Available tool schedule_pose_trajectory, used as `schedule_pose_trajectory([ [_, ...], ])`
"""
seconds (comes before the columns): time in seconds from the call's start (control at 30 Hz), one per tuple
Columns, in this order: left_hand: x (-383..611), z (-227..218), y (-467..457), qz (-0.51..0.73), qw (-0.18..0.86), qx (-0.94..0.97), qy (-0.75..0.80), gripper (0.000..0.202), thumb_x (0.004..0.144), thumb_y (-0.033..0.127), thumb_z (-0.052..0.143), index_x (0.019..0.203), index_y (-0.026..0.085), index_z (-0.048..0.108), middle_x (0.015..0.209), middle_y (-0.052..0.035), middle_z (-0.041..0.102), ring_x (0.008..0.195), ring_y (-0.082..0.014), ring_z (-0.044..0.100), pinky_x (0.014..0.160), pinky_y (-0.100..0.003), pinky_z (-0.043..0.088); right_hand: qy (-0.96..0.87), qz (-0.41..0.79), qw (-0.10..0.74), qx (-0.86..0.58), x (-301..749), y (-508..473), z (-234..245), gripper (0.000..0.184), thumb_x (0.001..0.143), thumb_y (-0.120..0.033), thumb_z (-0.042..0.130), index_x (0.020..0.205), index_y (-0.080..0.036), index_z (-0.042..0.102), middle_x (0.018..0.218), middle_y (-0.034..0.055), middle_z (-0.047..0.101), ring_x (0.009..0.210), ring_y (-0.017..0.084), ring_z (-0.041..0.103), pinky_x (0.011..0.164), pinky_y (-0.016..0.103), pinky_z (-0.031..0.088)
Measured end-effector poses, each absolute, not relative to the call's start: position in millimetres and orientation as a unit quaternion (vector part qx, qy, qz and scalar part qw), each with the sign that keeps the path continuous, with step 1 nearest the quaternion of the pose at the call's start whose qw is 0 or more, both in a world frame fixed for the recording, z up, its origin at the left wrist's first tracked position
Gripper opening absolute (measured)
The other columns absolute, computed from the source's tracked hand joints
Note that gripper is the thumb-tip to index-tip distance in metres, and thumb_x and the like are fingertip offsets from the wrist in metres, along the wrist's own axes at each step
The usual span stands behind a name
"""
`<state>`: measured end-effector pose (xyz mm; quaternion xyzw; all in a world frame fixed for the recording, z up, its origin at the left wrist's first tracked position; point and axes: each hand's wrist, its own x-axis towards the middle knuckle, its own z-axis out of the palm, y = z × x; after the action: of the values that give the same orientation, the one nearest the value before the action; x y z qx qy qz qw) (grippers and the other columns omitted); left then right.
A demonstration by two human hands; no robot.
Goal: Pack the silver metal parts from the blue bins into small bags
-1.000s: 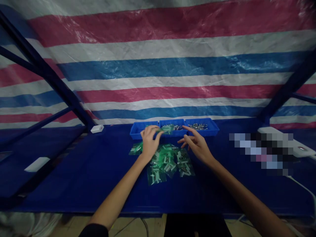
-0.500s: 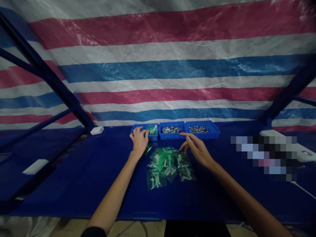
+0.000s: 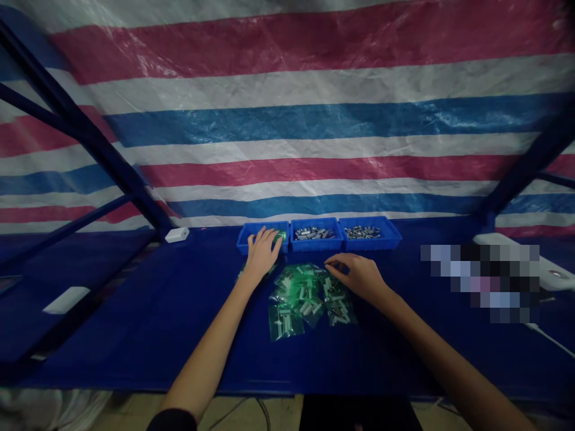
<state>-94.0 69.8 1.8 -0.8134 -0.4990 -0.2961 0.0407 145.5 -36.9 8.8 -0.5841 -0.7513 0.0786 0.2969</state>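
Observation:
My left hand [image 3: 262, 254] reaches over the left blue tray [image 3: 243, 246], fingers spread, its tips at green plastic packets [image 3: 282, 235] inside. Whether the fingertips touch a packet is hard to see. Just right of a pile of clear green-tinted bags [image 3: 299, 293], my right hand [image 3: 359, 275] has its fingers drawn together, thumb near the index finger; anything between them is too small to make out. Small white and metallic pieces show inside the bags. More green plastic lies partly hidden under my left hand.
Beside the left tray stand a middle blue tray [image 3: 317, 245] and a right blue tray [image 3: 386, 242], both with small metal parts. A white box [image 3: 177, 234] sits back left. At right are a white device [image 3: 554, 274] with a cable and a pixelated patch.
My left hand has shifted slightly right and spread its fingers over the packets in the tray. My right hand has drawn back from the middle tray's front edge, its fingers curling together.

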Motion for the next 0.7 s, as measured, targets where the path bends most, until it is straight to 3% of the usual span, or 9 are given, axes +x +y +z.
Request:
schedule_pose_trajectory([
  [0.13, -96.6, -1.1, 71.0, -0.279, 0.036, -0.811, -0.514, 0.034, 0.09, 0.037, 0.039, 0.112, 0.023, 0.06, 0.129, -0.0106, 0.053, 0.127, -0.0305, 0.036, 0.097, -0.053, 0.027, -0.767, 0.081, 0.246, -0.587, 149.2, -36.4, 4.7, 0.026, 0.081, -0.046, 0.054, 0.094, -0.028, 0.067, 0.092, 0.0015, 0.068, 0.084, 0.019, 0.063, 0.066, 0.029, 0.046],
  [0.27, -91.5, 7.9, 61.0, -0.302, 0.07, -0.816, -0.488, 0.036, 0.09, 0.037, 0.04, 0.12, 0.022, 0.055, 0.139, -0.0138, 0.04, 0.128, -0.0303, 0.034, 0.096, -0.051, 0.028, -0.784, 0.116, 0.2, -0.576, 156.8, -38.9, 2.7, 0.054, 0.066, -0.063, 0.061, 0.105, -0.026, 0.065, 0.108, 0.0063, 0.063, 0.097, 0.026, 0.059, 0.076, 0.036, 0.048],
  [0.37, -77.7, 19.7, 41.5, -0.323, 0.083, -0.846, -0.417, 0.031, 0.091, 0.034, 0.04, 0.114, 0.022, 0.057, 0.13, -0.0125, 0.048, 0.12, -0.0261, 0.042, 0.094, -0.046, 0.03, -0.797, 0.146, 0.182, -0.558, 163.1, -39.8, 4.7, 0.065, 0.053, -0.066, 0.069, 0.105, -0.027, 0.066, 0.114, 0.0067, 0.06, 0.097, 0.027, 0.059, 0.08, 0.038, 0.047],
  [0.47, -58.9, 22.2, 18.3, -0.255, 0.047, -0.917, -0.304, 0.026, 0.092, 0.03, 0.037, 0.102, 0.02, 0.059, 0.106, -0.0074, 0.059, 0.1, -0.0201, 0.053, 0.087, -0.037, 0.035, -0.792, 0.156, 0.177, -0.563, 166.2, -38.1, 7.1, 0.055, 0.054, -0.062, 0.071, 0.096, -0.027, 0.067, 0.109, 0.005, 0.062, 0.094, 0.025, 0.06, 0.077, 0.036, 0.046],
  [0.53, -47.8, 16.1, 6.4, -0.192, 0.018, -0.948, -0.253, 0.025, 0.092, 0.031, 0.037, 0.098, 0.019, 0.059, 0.095, -0.0053, 0.059, 0.089, -0.0182, 0.055, 0.081, -0.034, 0.038, -0.782, 0.154, 0.183, -0.575, 166.4, -36.0, 7.1, 0.046, 0.057, -0.058, 0.071, 0.089, -0.026, 0.067, 0.101, 0.0035, 0.064, 0.09, 0.023, 0.061, 0.073, 0.033, 0.046],
  [0.7, -37.6, -1.1, -1.1, -0.201, -0.015, -0.936, -0.287, 0.025, 0.091, 0.036, 0.039, 0.105, 0.021, 0.053, 0.098, -0.0055, 0.057, 0.091, -0.0208, 0.053, 0.081, -0.036, 0.039, -0.753, 0.221, 0.227, -0.576, 167.5, -29.8, -0.2, 0.037, 0.06, -0.049, 0.073, 0.087, -0.025, 0.064, 0.076, -0.0015, 0.065, 0.068, 0.015, 0.06, 0.057, 0.023, 0.041],
])
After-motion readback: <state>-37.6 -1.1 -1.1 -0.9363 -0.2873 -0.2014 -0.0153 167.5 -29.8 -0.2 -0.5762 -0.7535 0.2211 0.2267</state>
